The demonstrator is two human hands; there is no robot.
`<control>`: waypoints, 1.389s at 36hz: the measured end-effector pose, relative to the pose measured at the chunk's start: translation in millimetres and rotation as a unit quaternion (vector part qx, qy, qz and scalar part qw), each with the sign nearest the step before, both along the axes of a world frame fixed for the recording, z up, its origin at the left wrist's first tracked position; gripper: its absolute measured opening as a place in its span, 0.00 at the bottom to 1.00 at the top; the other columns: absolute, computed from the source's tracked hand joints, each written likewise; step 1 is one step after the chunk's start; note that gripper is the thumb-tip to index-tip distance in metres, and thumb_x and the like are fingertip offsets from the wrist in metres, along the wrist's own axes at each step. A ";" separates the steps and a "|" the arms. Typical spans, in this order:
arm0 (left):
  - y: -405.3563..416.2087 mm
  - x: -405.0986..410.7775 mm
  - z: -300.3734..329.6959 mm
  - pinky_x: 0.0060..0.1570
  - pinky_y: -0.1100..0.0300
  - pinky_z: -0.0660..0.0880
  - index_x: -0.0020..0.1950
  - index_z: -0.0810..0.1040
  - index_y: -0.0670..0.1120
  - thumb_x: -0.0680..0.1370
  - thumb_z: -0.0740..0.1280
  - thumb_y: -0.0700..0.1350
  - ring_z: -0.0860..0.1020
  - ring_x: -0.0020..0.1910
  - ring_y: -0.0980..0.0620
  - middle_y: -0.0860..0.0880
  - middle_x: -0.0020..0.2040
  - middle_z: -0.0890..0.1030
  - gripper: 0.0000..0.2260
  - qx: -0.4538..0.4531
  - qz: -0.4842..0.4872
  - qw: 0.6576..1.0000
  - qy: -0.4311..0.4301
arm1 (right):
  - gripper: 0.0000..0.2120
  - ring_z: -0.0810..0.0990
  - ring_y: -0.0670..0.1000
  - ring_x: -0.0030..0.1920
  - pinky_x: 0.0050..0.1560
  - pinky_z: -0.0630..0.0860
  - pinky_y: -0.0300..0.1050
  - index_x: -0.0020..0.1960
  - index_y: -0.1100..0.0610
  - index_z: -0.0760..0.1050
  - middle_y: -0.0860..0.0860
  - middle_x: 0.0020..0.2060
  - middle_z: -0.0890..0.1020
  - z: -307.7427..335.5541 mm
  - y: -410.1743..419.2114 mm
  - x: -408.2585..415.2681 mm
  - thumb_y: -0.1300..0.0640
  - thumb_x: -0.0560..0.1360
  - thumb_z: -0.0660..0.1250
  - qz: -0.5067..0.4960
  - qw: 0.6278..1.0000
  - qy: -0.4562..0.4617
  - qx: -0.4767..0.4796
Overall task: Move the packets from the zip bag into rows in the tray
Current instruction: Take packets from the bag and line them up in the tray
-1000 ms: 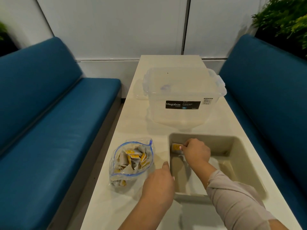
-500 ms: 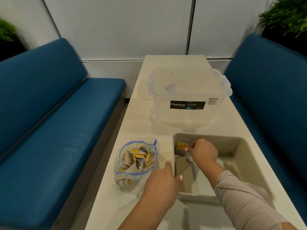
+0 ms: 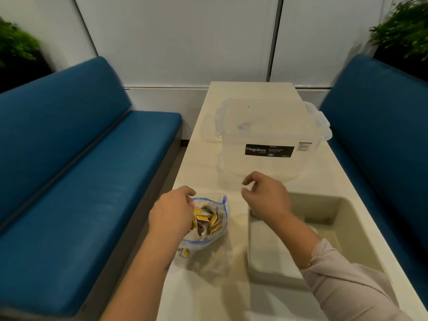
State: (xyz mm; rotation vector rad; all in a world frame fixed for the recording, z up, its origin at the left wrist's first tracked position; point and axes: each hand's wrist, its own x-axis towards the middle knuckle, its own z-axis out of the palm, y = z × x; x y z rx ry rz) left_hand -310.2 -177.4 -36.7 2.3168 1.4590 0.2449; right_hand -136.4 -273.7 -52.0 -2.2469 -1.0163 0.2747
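Clearly legible: "Megabox" label (image 3: 269, 150) on clear box (image 3: 273, 135).

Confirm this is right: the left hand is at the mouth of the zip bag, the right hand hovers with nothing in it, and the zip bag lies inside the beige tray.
One slip: the zip bag lies on the table, left of the tray, not in it. The head view shows this. The left hand and right hand are as stated.

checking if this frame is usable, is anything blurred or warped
Head view: motion blur smears the plants, the zip bag's lower half and the tray rim; the wide lens bows the benches outward; the Megabox label reads clearly.
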 end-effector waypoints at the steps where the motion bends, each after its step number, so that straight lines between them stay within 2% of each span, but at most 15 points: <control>1: 2.5 -2.4 -0.8 0.45 0.57 0.75 0.61 0.74 0.56 0.79 0.61 0.46 0.77 0.48 0.53 0.55 0.54 0.80 0.11 0.004 0.002 1.000 -0.005 | 0.04 0.79 0.49 0.41 0.51 0.73 0.45 0.47 0.46 0.78 0.46 0.30 0.78 2.7 3.7 -7.3 0.52 0.73 0.66 0.032 0.999 -0.013 -0.004; 8: 8.8 -13.0 -8.3 0.45 0.56 0.75 0.62 0.75 0.56 0.77 0.68 0.46 0.76 0.55 0.52 0.54 0.61 0.76 0.14 0.027 0.016 0.999 -0.029 | 0.13 0.79 0.52 0.51 0.48 0.69 0.42 0.60 0.44 0.78 0.47 0.52 0.83 -1.2 39.6 -54.9 0.53 0.79 0.59 0.211 0.957 -0.143 -0.139; 11: 8.9 -16.0 -11.2 0.48 0.54 0.75 0.62 0.75 0.55 0.76 0.69 0.46 0.71 0.61 0.51 0.53 0.63 0.74 0.15 0.036 0.014 0.999 -0.020 | 0.15 0.80 0.54 0.50 0.46 0.72 0.43 0.60 0.45 0.78 0.50 0.52 0.82 -10.3 50.9 -65.6 0.58 0.77 0.61 0.232 0.932 -0.193 -0.200; 15: 7.5 -20.4 -15.5 0.50 0.53 0.75 0.62 0.75 0.55 0.75 0.69 0.46 0.69 0.63 0.51 0.54 0.64 0.73 0.16 0.028 0.007 0.999 -0.015 | 0.13 0.79 0.55 0.50 0.43 0.68 0.43 0.59 0.51 0.77 0.53 0.50 0.81 -17.2 56.3 -73.4 0.59 0.78 0.60 0.251 0.906 -0.236 -0.245; 22: 7.1 -25.2 -24.4 0.50 0.55 0.75 0.63 0.74 0.56 0.76 0.68 0.45 0.69 0.63 0.52 0.55 0.64 0.74 0.16 0.021 0.005 0.999 -0.027 | 0.13 0.79 0.56 0.52 0.45 0.68 0.43 0.58 0.54 0.77 0.54 0.52 0.81 -23.4 58.5 -74.5 0.61 0.77 0.59 0.233 0.914 -0.223 -0.245; 26: 12.3 -28.3 -26.7 0.52 0.56 0.74 0.65 0.73 0.54 0.78 0.66 0.43 0.72 0.62 0.52 0.53 0.64 0.74 0.16 0.019 0.011 0.998 -0.067 | 0.15 0.79 0.55 0.50 0.44 0.68 0.43 0.60 0.50 0.76 0.52 0.51 0.81 -20.0 55.4 -68.0 0.61 0.76 0.60 0.192 0.947 -0.154 -0.205; 30: 17.5 -27.5 -25.2 0.54 0.59 0.74 0.66 0.73 0.50 0.79 0.64 0.42 0.76 0.57 0.53 0.51 0.63 0.76 0.15 -0.015 0.033 0.989 -0.142 | 0.14 0.78 0.56 0.50 0.43 0.70 0.43 0.55 0.49 0.79 0.51 0.49 0.82 -10.7 49.5 -54.3 0.61 0.73 0.61 0.157 0.978 -0.029 -0.131; 33: 17.6 -22.5 -22.0 0.49 0.64 0.71 0.65 0.72 0.49 0.80 0.61 0.43 0.76 0.52 0.55 0.52 0.59 0.78 0.14 -0.044 0.036 0.980 -0.189 | 0.12 0.78 0.53 0.47 0.42 0.71 0.40 0.51 0.52 0.80 0.52 0.46 0.82 -2.1 47.8 -43.9 0.64 0.74 0.62 0.153 0.983 0.071 -0.067; 35: 16.9 -17.5 -19.4 0.49 0.60 0.76 0.65 0.72 0.49 0.81 0.59 0.45 0.77 0.50 0.55 0.51 0.57 0.78 0.12 -0.085 0.040 0.970 -0.224 | 0.10 0.76 0.49 0.41 0.37 0.71 0.38 0.47 0.53 0.80 0.50 0.42 0.81 5.7 46.0 -39.3 0.66 0.75 0.64 0.163 0.974 0.157 -0.013; 38: 11.9 -8.5 -11.3 0.44 0.58 0.80 0.63 0.74 0.46 0.82 0.56 0.47 0.80 0.45 0.53 0.49 0.52 0.80 0.12 -0.215 0.048 0.930 -0.293 | 0.11 0.74 0.42 0.35 0.31 0.69 0.32 0.41 0.52 0.79 0.47 0.40 0.81 19.6 41.7 -35.4 0.66 0.76 0.65 0.181 0.951 0.246 0.054; 39: 9.2 -5.3 -7.9 0.43 0.58 0.80 0.62 0.74 0.45 0.83 0.56 0.47 0.80 0.44 0.52 0.48 0.50 0.80 0.13 -0.289 0.056 0.899 -0.325 | 0.12 0.73 0.41 0.34 0.30 0.69 0.32 0.40 0.51 0.79 0.47 0.41 0.82 23.9 40.6 -34.5 0.66 0.76 0.65 0.186 0.943 0.266 0.067; 41: 2.8 -0.2 0.2 0.43 0.56 0.79 0.59 0.76 0.42 0.83 0.54 0.47 0.81 0.43 0.49 0.44 0.48 0.81 0.15 -0.442 0.070 0.802 -0.397 | 0.13 0.72 0.41 0.31 0.29 0.68 0.33 0.39 0.51 0.79 0.47 0.41 0.82 30.7 38.1 -32.9 0.66 0.76 0.65 0.197 0.932 0.292 0.084; 44: -2.0 5.4 4.9 0.38 0.58 0.80 0.55 0.78 0.40 0.83 0.55 0.47 0.81 0.40 0.49 0.43 0.45 0.83 0.15 -0.566 0.064 0.685 -0.455 | 0.13 0.72 0.39 0.28 0.28 0.67 0.30 0.39 0.51 0.79 0.42 0.32 0.81 36.3 33.6 -29.5 0.67 0.76 0.65 0.208 0.926 0.303 0.086; 47: -2.9 10.3 2.3 0.33 0.63 0.81 0.55 0.79 0.40 0.81 0.58 0.44 0.81 0.35 0.54 0.44 0.44 0.82 0.13 -0.599 0.056 0.638 -0.480 | 0.13 0.72 0.39 0.27 0.28 0.66 0.30 0.40 0.53 0.79 0.40 0.26 0.80 37.3 29.0 -26.0 0.69 0.74 0.64 0.212 0.924 0.309 0.081; 50: -4.4 15.7 -0.1 0.31 0.64 0.80 0.57 0.78 0.39 0.80 0.61 0.42 0.81 0.33 0.55 0.44 0.39 0.81 0.11 -0.595 0.062 0.626 -0.499 | 0.15 0.72 0.40 0.26 0.29 0.68 0.31 0.44 0.50 0.81 0.38 0.30 0.81 33.8 25.3 -21.7 0.69 0.74 0.64 0.190 0.927 0.307 0.100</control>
